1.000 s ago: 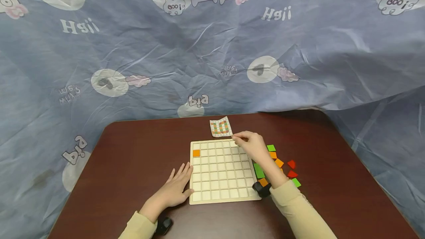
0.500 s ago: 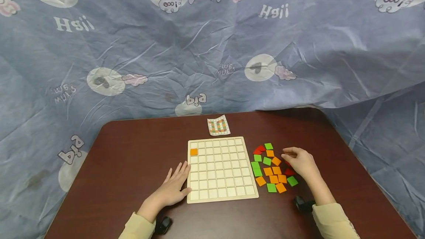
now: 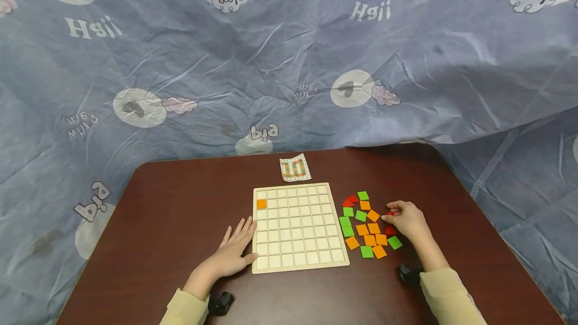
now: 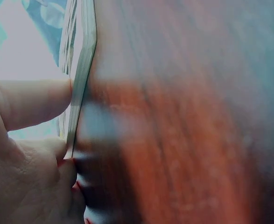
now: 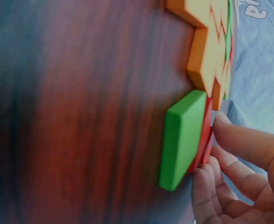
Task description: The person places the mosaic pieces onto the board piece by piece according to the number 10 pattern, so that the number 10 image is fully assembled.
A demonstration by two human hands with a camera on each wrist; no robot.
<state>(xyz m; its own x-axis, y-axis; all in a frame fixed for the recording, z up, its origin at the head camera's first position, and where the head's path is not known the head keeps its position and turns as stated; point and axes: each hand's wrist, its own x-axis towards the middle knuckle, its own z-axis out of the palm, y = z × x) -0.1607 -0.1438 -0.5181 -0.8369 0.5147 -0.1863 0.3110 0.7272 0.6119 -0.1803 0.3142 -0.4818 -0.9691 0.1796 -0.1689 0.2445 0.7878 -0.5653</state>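
Observation:
A pale wooden grid board lies on the table, with one orange square tile in its left column. My left hand rests flat beside the board, fingers spread and touching its left edge; in the left wrist view the thumb meets the board's side. To the right, my right hand pinches a red tile between thumb and index finger, low over the table. Another red tile lies just below it. A green tile sits close to the fingers in the right wrist view.
Loose orange tiles, green tiles and red tiles lie between the board and my right hand. A small paper pattern card is behind the board. A printed blue-grey cloth hangs beyond the dark wooden table.
My right hand has moved from the board's top right corner over to the red tiles on the right, and its fingers have closed on one. My left hand has stayed at the board's edge.

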